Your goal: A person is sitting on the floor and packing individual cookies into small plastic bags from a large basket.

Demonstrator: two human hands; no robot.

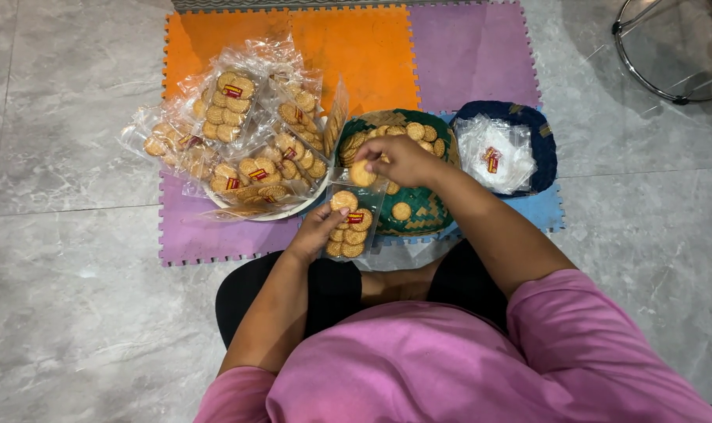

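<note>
Head view, looking down at a seated person in a pink top.

Right hand (pixel 403 159): fingers are being kept pinched, nearly closed, on 1 round biscuit (pixel 362 173). The biscuit is being held just at the fingertips, directly above the open end of the clear packet (pixel 350 223).

Left hand (pixel 318 229): the packet is being steadied by curled fingers on its left edge, thumb laid on the plastic. A partial grip; how tight it is cannot be told. Several biscuits and 1 small red label are being shown inside, just right of the fingertips.

Green woven basket (pixel 419 207): loose biscuits are being kept in it, right under and beyond the right-hand fingers.

White plate (pixel 293 210): a heap of filled packets (pixel 238 129) is being carried on it, up and left of the left fingers.

Blue basket (pixel 545 149): empty clear bags (pixel 497 153) are being stored in it, well right of the right-hand fingers.

Everything is being supported on coloured foam mats (pixel 466 55) over a grey tiled floor (pixel 66 313).
</note>
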